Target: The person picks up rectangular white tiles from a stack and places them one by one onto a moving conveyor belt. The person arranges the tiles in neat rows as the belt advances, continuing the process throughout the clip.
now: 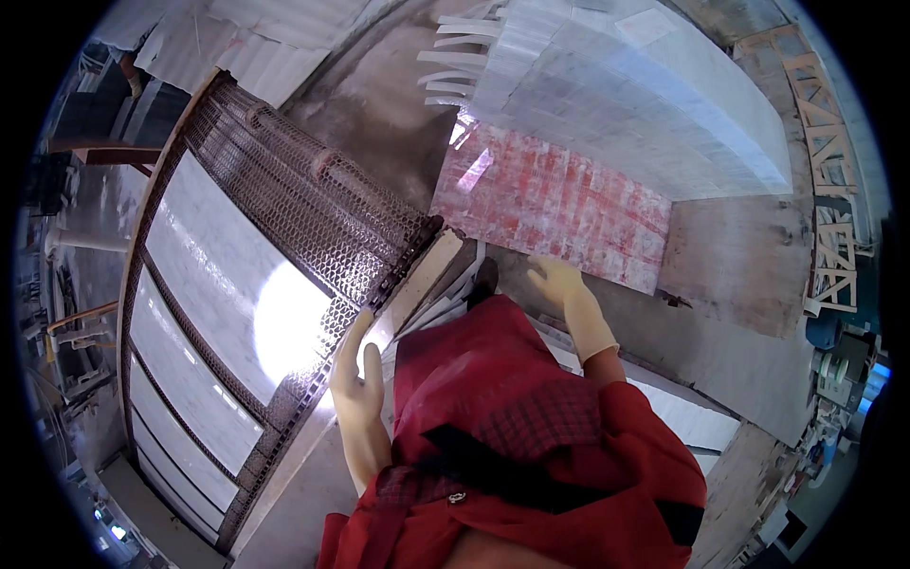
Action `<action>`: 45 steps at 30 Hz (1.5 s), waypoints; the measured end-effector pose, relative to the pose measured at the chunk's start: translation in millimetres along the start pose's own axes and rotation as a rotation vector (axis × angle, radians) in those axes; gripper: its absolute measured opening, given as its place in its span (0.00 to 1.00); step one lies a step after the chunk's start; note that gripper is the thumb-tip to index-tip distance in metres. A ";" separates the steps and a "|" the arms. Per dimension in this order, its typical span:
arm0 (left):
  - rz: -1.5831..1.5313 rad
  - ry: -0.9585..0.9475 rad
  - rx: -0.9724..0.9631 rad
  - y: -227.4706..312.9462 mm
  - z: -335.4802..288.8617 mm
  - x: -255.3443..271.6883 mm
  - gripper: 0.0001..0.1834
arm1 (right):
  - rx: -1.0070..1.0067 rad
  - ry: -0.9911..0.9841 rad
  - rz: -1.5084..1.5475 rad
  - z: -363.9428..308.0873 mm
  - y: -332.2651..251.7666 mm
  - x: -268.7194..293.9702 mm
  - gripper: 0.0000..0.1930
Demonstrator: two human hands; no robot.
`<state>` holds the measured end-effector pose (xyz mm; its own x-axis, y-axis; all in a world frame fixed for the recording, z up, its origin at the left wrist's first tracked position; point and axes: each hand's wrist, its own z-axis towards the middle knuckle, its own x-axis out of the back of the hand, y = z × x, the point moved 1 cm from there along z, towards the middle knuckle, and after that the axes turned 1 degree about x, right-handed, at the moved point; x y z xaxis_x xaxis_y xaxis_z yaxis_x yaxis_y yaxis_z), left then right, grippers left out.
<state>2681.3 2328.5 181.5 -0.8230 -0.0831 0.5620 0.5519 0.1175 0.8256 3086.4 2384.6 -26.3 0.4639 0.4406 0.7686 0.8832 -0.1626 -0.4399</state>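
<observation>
Both my hands wear pale yellow rubber gloves and hold nothing that shows. My left hand (358,387) is beside the near edge of a metal mesh conveyor (284,175), thumb apart and fingers pointing forward. Whether it touches the edge, I cannot tell. On the belt lie several glossy white slabs (204,237); strong glare hides a corner of the closest one. To the right, my right hand (559,283) hangs with fingers apart over the floor, near a worn red-and-white board (559,194).
A tall stack of whitish panels (616,95) stands ahead on the right, beyond the red board. Dark chain (403,256) runs along the conveyor's side. Wooden frames (823,152) line the far right, and another white slab (678,417) lies to my right.
</observation>
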 end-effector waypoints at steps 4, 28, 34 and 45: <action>0.033 -0.036 -0.021 11.7 16.5 -9.0 0.20 | -0.057 -0.091 -0.006 13.9 22.6 2.0 0.27; -0.077 0.156 0.088 -16.2 36.5 -15.1 0.21 | -0.127 0.077 -0.105 67.8 -6.2 90.4 0.31; -0.111 0.314 0.150 -2.4 52.1 -48.0 0.20 | -0.089 0.357 -0.285 126.6 40.9 171.6 0.25; 0.051 0.239 0.089 112.4 112.4 -152.4 0.21 | 0.276 1.095 -0.154 246.8 132.6 427.9 0.26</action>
<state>2853.6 2465.5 182.9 -0.7331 -0.3049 0.6079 0.5694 0.2135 0.7938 3385.0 2769.5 129.6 0.2823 -0.5902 0.7563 0.9536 0.0863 -0.2885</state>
